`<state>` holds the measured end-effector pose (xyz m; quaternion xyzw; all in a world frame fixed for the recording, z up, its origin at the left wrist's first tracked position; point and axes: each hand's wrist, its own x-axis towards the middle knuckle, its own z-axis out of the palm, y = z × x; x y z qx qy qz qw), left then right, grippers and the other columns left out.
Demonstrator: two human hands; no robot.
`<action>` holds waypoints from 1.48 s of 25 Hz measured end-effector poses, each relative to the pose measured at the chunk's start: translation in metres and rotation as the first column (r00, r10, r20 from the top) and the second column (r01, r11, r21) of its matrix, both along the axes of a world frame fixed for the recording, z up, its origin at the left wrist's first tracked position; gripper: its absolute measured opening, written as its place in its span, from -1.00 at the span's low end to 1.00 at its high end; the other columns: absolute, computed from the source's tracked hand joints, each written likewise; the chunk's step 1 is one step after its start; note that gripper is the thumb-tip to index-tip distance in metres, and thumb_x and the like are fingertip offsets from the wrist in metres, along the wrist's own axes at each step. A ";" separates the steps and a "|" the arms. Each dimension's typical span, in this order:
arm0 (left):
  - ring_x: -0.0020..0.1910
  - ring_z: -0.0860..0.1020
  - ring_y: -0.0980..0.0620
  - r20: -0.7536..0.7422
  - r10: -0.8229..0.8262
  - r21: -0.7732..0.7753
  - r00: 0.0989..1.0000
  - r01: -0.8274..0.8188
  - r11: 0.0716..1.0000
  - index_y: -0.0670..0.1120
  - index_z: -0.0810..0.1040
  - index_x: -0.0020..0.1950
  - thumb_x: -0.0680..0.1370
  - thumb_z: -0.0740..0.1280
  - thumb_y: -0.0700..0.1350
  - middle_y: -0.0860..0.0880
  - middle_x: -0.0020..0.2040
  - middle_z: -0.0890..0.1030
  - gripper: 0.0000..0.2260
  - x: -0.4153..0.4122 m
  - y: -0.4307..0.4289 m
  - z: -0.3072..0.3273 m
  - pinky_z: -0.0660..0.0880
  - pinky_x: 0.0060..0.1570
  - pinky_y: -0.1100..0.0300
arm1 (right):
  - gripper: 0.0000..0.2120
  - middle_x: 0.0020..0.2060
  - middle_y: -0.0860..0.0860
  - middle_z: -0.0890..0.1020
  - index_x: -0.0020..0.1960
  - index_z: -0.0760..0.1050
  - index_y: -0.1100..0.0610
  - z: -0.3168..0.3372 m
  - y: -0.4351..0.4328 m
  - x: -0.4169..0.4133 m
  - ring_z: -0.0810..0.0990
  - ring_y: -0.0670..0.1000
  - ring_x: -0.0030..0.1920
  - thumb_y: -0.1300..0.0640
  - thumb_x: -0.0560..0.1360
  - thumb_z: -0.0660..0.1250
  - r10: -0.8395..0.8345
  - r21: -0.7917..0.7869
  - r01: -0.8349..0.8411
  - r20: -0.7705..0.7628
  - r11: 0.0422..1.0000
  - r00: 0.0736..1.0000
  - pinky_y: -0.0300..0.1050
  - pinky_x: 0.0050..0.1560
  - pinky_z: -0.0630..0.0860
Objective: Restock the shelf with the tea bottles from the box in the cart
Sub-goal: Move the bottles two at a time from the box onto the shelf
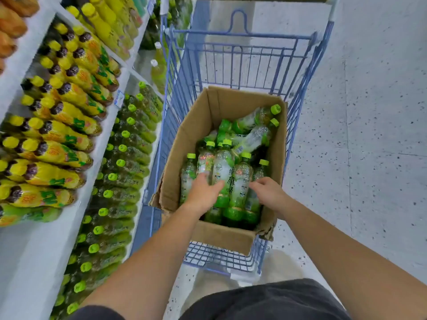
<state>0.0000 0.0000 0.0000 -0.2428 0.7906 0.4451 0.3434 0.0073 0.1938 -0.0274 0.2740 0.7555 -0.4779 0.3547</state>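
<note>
My left hand (203, 192) and right hand (268, 190) touch upright tea bottles (223, 168) inside the box (208, 116) in the cart (240, 50), beside the shelf (99, 144).

So the white shelf unit (106, 144) on the left has rows of yellow-capped bottles with yellow labels (69, 116) on one tier and darker green-capped bottles (129, 155) packed in rows on the tier below. A blue wire shopping cart (219, 255) sits on the pale speckled floor (369, 135) just beside it. In its basket, near end, there's an open brown cardboard box (221, 236) holding green-capped tea bottles (221, 167), most packed close together, a couple lying across the far end.
</note>
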 end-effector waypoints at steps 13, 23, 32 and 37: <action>-0.29 0.46 0.08 -0.067 -0.276 -0.253 0.959 0.251 0.934 -0.16 0.41 0.15 0.49 0.51 0.11 0.01 -0.17 0.47 -0.53 -0.033 0.011 -0.048 0.33 -0.41 0.16 | -0.74 0.00 0.08 0.57 0.21 0.41 0.13 -0.045 -0.037 0.017 0.52 0.02 -0.07 0.04 0.58 0.29 -0.124 0.047 0.119 0.099 0.992 0.987 -0.09 -0.09 0.42; 0.18 0.51 -0.02 -0.028 -0.183 0.108 0.983 0.185 0.977 -0.09 0.47 0.33 0.50 0.52 0.03 0.03 0.18 0.54 -0.52 -0.032 -0.043 -0.037 0.46 0.14 0.11 | -0.45 -0.24 0.06 0.55 -0.02 0.38 0.16 -0.064 -0.070 0.005 0.50 0.03 -0.31 -0.25 0.40 0.52 -0.127 0.217 0.108 0.076 0.970 0.989 -0.09 -0.33 0.42; 0.28 0.59 -0.05 0.063 -0.054 0.345 0.997 0.029 0.938 0.02 0.43 0.48 0.09 0.62 0.40 -0.02 0.38 0.58 0.05 -0.022 -0.091 -0.048 0.56 0.24 -0.12 | -0.01 0.44 0.08 0.42 0.54 0.20 0.19 -0.049 -0.070 0.008 0.48 0.19 0.37 -0.04 0.28 0.63 -0.322 -0.081 0.333 0.125 0.939 0.938 0.11 0.31 0.48; 0.09 0.70 -0.09 0.067 0.063 0.460 0.996 -0.087 0.884 -0.10 0.50 0.35 0.42 0.58 -0.05 -0.10 0.16 0.70 -0.45 -0.011 -0.088 0.009 0.64 0.10 -0.15 | 0.25 0.45 0.07 0.48 0.54 0.26 0.03 -0.042 -0.058 0.022 0.52 0.22 0.37 -0.08 -0.05 0.72 -0.451 -0.282 0.460 0.099 0.842 0.887 0.34 0.34 0.47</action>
